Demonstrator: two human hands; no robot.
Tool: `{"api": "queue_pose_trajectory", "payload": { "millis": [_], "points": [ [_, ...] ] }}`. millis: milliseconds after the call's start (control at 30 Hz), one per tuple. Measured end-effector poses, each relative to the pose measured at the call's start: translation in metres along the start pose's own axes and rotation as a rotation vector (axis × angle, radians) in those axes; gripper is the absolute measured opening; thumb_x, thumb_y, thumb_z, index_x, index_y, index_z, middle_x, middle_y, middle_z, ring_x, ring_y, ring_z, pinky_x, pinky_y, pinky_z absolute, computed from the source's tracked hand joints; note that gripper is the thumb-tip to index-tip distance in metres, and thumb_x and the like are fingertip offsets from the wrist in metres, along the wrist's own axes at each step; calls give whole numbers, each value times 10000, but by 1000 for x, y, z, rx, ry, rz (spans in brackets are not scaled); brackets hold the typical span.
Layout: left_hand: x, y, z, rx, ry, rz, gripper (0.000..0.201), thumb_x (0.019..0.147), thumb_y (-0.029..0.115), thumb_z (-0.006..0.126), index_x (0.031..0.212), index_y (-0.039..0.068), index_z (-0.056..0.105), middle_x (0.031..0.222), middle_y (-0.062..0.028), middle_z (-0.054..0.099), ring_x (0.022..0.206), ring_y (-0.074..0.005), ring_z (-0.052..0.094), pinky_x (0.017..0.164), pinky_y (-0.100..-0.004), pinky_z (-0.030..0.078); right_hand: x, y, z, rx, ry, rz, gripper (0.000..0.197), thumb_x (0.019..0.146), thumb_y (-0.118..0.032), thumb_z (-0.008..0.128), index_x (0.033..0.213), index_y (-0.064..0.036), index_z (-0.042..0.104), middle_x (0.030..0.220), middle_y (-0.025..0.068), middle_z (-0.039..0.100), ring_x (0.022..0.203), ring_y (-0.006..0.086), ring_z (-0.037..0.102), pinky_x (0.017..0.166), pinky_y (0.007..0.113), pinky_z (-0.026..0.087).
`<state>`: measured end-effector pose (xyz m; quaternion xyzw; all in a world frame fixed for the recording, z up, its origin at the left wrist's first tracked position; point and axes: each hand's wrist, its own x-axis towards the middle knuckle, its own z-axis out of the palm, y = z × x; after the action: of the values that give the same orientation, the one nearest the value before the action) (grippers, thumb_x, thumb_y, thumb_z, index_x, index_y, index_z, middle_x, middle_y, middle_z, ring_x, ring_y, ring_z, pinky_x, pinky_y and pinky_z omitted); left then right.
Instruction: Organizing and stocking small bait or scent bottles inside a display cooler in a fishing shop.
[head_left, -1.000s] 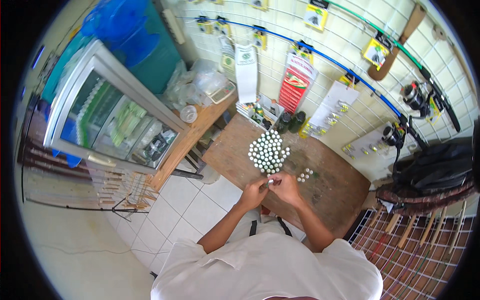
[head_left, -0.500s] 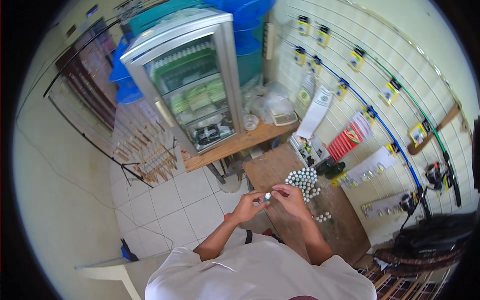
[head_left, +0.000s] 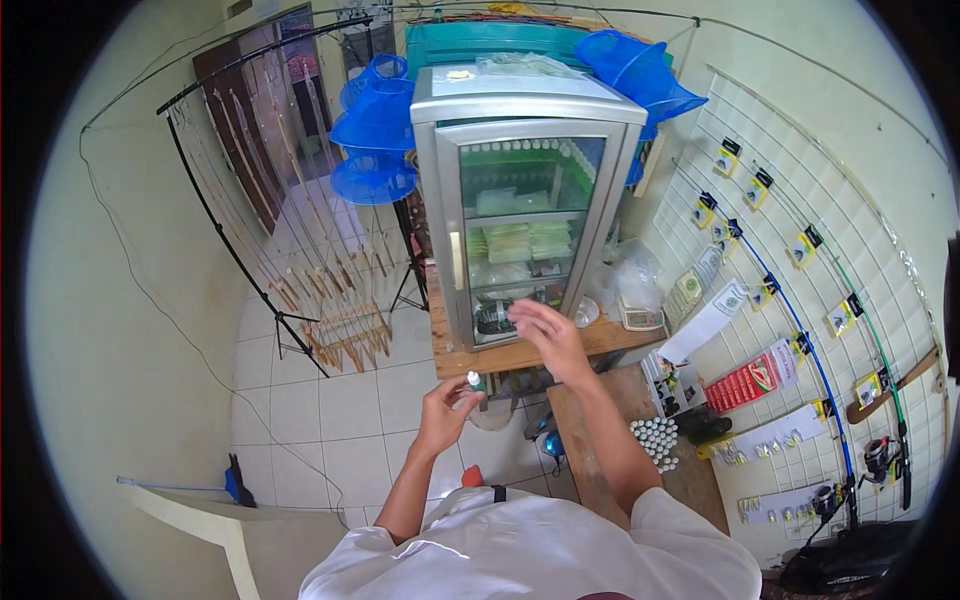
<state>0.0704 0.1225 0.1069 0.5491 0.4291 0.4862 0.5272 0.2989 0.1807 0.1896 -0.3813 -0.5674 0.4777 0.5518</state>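
Observation:
A small green bottle with a white cap (head_left: 475, 383) stands upright in the fingers of my left hand (head_left: 442, 414), which is closed around it. Raised ahead and to the right, my right hand (head_left: 552, 342) is open, its fingers stretched out with nothing in them. Behind that hand, in the picture, is the lower part of a glass-fronted display cabinet (head_left: 630, 115). I cannot tell whether its fingertips touch the cabinet. Many similar white-capped bottles (head_left: 655, 440) stand grouped on the brown table beyond my right forearm.
The cabinet rests on a wooden bench (head_left: 455, 364). A low brown table (head_left: 590, 420) sits to my right, beside a wire grid with fishing rods (head_left: 800, 308) and small packets. On the left stands a rack of wooden-handled rods (head_left: 345, 345). Blue nets (head_left: 370, 130) hang beside the cabinet.
My view has swung left toward the cabinet. My right hand has come away from the bottle and risen forward, fingers opening. The bottle stays in my left hand.

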Motion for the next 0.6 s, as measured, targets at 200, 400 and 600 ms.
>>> {"api": "queue_pose_trajectory", "payload": {
  "millis": [200,400,600],
  "points": [
    [28,12,-52,12,58,157,294,904,-51,709,1187,-62,627,1152,-89,609,1107,-176,609,966,-311,522,79,23,56,-19,21,-70,474,974,-120,677,1411,-4,533,1333,127,608,1226,184,587,946,307,523],
    [51,28,-83,-1,110,200,303,916,-48,699,1208,-69,622,1155,-93,610,1070,-170,622,947,-299,521,104,45,76,-172,168,-127,452,950,-123,691,1366,0,568,1247,106,645,1140,180,613,832,295,537],
    [75,36,-93,-13,94,229,309,921,-42,695,1220,-76,624,1151,-97,607,1058,-168,625,945,-288,513,95,35,74,-79,164,-75,426,949,-129,703,1333,12,585,1135,71,687,1040,157,642,848,300,528]
  ]
}}
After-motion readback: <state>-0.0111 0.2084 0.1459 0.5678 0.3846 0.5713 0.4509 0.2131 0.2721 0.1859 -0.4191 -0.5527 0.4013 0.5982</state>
